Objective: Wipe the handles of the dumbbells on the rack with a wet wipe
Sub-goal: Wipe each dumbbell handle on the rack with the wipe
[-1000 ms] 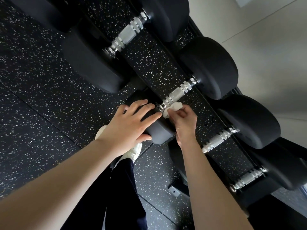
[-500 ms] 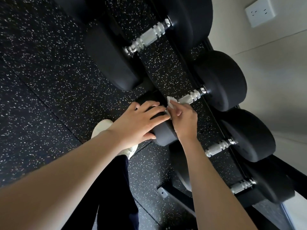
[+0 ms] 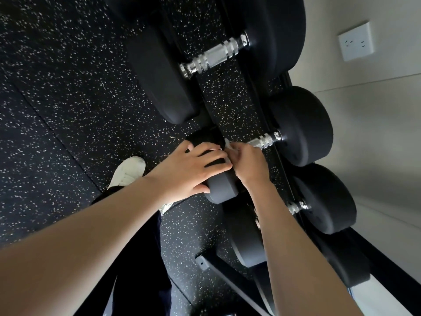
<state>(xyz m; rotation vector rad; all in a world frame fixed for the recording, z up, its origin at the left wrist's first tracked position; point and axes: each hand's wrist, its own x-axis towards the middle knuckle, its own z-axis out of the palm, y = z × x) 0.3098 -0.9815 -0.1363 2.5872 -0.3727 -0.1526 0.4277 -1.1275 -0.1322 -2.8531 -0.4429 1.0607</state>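
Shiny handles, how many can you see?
3. The top handle is near the upper edge. The middle handle is partly under the right hand, which holds the wet wipe. The lower handle shows beside the right forearm. Others may be hidden.

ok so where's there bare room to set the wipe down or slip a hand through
Bare room: the speckled floor left of the rack, beyond the white shoe. A hand could likely pass through the open strip between the top handle and the middle handle. Crowded where the left hand rests on the dumbbell head and the right hand pinches the wipe.
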